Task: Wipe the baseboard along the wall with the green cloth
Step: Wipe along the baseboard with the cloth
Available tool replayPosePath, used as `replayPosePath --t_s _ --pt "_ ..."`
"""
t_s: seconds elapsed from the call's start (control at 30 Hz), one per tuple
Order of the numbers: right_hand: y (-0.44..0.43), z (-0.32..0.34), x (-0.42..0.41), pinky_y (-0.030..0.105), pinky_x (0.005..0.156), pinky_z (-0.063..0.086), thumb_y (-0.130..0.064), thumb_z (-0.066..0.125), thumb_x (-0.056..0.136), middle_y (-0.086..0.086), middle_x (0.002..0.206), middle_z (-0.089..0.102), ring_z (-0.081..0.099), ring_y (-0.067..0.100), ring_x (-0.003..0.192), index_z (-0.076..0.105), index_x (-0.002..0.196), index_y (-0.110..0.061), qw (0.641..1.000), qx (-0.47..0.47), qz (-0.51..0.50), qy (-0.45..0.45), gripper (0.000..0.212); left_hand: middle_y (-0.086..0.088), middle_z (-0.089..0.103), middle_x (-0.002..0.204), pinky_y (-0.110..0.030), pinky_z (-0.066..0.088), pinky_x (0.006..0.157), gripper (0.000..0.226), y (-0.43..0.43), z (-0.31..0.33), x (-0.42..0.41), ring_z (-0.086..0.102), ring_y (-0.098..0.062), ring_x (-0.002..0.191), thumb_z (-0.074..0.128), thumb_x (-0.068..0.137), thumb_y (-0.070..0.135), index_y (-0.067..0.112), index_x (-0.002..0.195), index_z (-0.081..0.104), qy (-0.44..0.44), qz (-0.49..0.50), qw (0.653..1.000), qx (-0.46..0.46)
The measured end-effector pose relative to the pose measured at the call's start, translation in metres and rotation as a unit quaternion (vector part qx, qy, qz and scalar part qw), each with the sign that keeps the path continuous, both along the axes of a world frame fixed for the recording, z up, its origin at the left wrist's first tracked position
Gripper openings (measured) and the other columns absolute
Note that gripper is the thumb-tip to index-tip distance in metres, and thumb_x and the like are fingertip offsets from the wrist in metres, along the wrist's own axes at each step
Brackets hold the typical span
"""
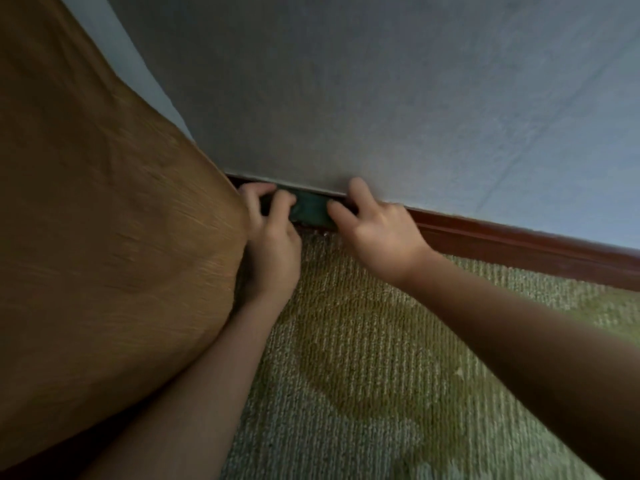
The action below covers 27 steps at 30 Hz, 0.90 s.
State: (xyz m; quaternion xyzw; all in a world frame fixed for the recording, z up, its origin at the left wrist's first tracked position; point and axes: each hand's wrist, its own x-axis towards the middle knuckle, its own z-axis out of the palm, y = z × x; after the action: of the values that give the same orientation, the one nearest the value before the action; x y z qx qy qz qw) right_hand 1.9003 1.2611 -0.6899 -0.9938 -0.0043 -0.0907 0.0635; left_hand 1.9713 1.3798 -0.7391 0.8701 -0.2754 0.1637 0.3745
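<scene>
A dark green cloth (310, 211) is pressed flat against the reddish-brown baseboard (502, 239) where the wall meets the carpet. My left hand (272, 233) grips the cloth's left end, right beside a brown curtain. My right hand (377, 226) holds the cloth's right end, its fingers curled over the cloth and its index finger touching the wall above. Only the strip of cloth between the two hands shows; the rest is hidden under the fingers. The baseboard runs off to the right and lower in the picture.
A brown curtain (104, 220) hangs at the left and covers the baseboard beyond my left hand. Above the baseboard rises a grey-blue wall (381, 98). Green patterned carpet (381, 358) covers the floor below my hands and forearms.
</scene>
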Motion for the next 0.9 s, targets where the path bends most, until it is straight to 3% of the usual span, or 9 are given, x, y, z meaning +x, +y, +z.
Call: replayPosePath --t_s 0.2,0.47,0.6,0.73,0.9 --pt "-0.007 0.002 -0.011 0.023 0.037 0.027 0.013 0.075 0.057 0.031 0.076 0.057 0.048 0.031 0.038 0.060 0.074 0.010 1.000 -0.007 -0.011 -0.003 0.023 -0.026 0.057 0.092 -0.036 0.038 0.080 0.026 -0.008 0.000 -0.008 0.040 -0.030 0.091 0.043 0.068 -0.010 -0.005 0.083 0.064 -0.042 -0.016 0.999 0.015" --pt "-0.027 -0.004 -0.036 0.026 0.032 0.033 0.017 0.071 0.057 0.028 0.072 0.054 0.050 0.031 0.042 0.060 0.074 0.009 0.999 -0.002 -0.041 -0.012 0.022 -0.029 0.056 0.091 -0.041 0.048 0.070 0.028 -0.024 0.005 -0.026 0.054 -0.043 0.087 0.039 0.072 -0.008 -0.006 0.082 0.065 -0.046 -0.091 0.993 0.051" --pt "-0.020 -0.006 -0.031 0.021 0.036 0.026 0.018 0.075 0.054 0.027 0.070 0.052 0.045 0.028 0.038 0.059 0.071 0.009 0.997 0.015 -0.061 -0.033 0.026 -0.029 0.055 0.091 -0.039 0.046 0.067 0.026 -0.015 0.010 -0.018 0.051 -0.038 0.090 0.051 0.064 -0.018 -0.006 0.082 0.065 -0.046 -0.097 0.992 0.061" --pt "-0.009 -0.004 -0.017 0.024 0.035 0.030 0.019 0.074 0.053 0.030 0.075 0.055 0.050 0.032 0.039 0.059 0.072 0.010 0.998 0.029 -0.034 -0.032 0.026 -0.029 0.054 0.091 -0.041 0.045 0.070 0.024 -0.007 0.013 -0.010 0.042 -0.032 0.091 0.049 0.063 -0.018 -0.006 0.078 0.063 -0.038 -0.074 0.995 0.063" --pt "-0.028 -0.010 -0.036 0.026 0.032 0.033 0.016 0.073 0.056 0.030 0.076 0.056 0.055 0.035 0.049 0.060 0.077 0.010 1.000 -0.007 0.012 -0.012 0.025 -0.026 0.062 0.083 -0.036 0.048 0.055 0.019 -0.019 0.014 -0.015 0.061 -0.041 0.076 0.045 0.076 -0.004 -0.003 0.071 0.064 -0.152 -0.178 0.960 0.155"
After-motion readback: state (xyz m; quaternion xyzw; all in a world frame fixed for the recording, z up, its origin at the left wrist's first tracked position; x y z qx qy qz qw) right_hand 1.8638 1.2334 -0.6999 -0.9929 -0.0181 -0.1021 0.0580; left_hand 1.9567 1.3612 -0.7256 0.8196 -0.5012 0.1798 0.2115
